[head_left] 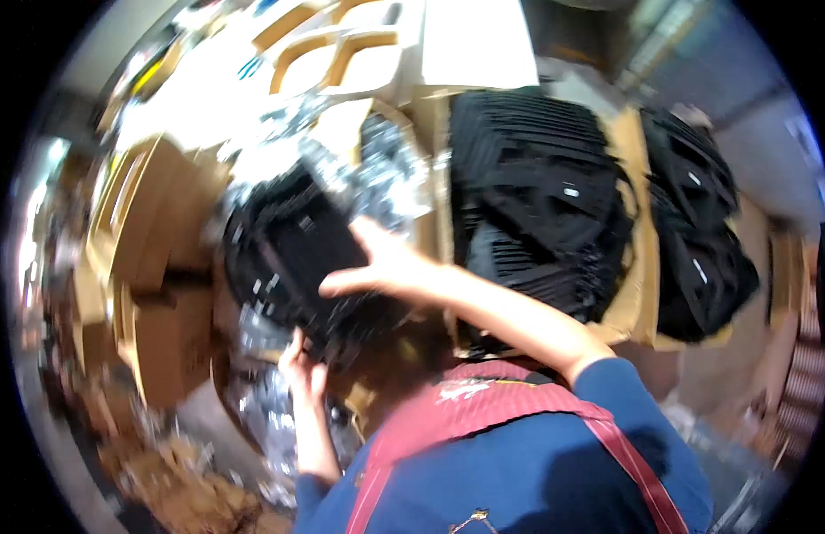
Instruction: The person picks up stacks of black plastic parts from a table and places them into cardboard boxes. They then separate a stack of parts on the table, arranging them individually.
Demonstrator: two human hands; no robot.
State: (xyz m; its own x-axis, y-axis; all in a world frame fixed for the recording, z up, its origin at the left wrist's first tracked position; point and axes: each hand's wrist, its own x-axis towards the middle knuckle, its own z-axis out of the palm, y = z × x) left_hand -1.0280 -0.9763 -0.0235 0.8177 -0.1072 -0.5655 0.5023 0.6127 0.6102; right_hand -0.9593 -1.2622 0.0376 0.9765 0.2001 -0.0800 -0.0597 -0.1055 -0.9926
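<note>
Nothing legible here, print all too small or blurred! Small white rectangular label (571,192) sits on black ribbed stack (528,165), nearer right edge of open brown cardboard box (641,298). Two narrow white slanted strips (700,271), one above other, on black pile (692,303) in second brown cardboard box (716,338). Pale lettering-like marks (464,390), smeared, across maroon cloth apron (528,408). Black ribbed bundle (292,245) shows pale flecks (268,285): labels or not, cannot tell.

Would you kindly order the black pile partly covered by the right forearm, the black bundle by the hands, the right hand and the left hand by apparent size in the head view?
Largest to smallest:
1. Black pile
2. Black bundle
3. Right hand
4. Left hand
</note>
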